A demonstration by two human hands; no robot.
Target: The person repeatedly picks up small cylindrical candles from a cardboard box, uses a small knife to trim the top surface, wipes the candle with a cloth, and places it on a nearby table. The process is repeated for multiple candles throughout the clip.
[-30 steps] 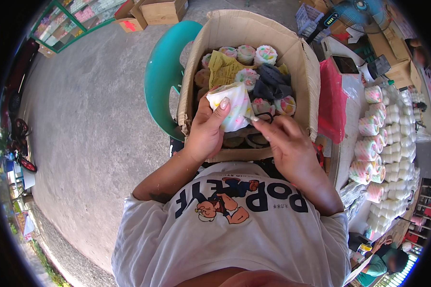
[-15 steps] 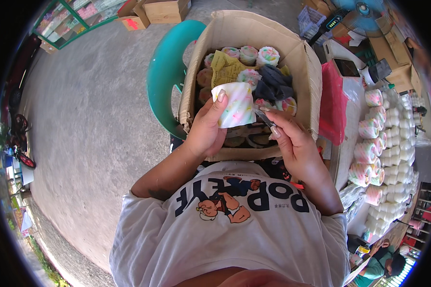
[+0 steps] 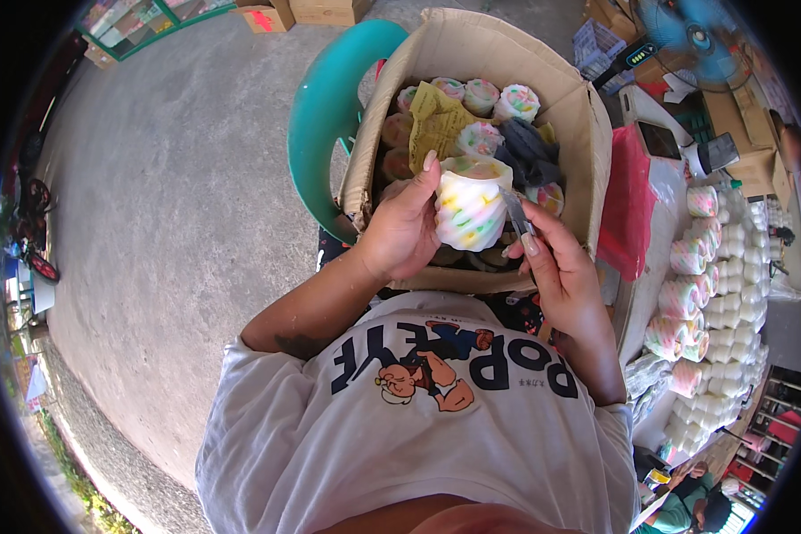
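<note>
My left hand (image 3: 407, 218) is closed around a white, spiral-ribbed candle (image 3: 473, 212) with pink, yellow and green specks, holding it above an open cardboard box (image 3: 472, 44). The candle's round top, with a brownish middle, tips into sight. A small knife (image 3: 515, 215) with a grey blade is gripped in my right hand (image 3: 556, 262), its blade against the candle's upper right side near the rim. Inside the box, several similar candles (image 3: 517, 102) stand beside a yellow cloth (image 3: 438, 125) and a dark grey cloth (image 3: 529, 153).
Left of the box is a teal plastic chair (image 3: 316, 116). A table on the right holds pink sheeting (image 3: 627, 205), a phone (image 3: 659, 140), stacked colored candles (image 3: 681, 303) and rows of white ones (image 3: 730, 294). A fan (image 3: 699, 40) stands at the far right; another person (image 3: 690, 503) sits lower right.
The candle has been turned and tilted, so its top now shows. The knife has moved from low on its right side up to the rim. The whole view has shifted slightly.
</note>
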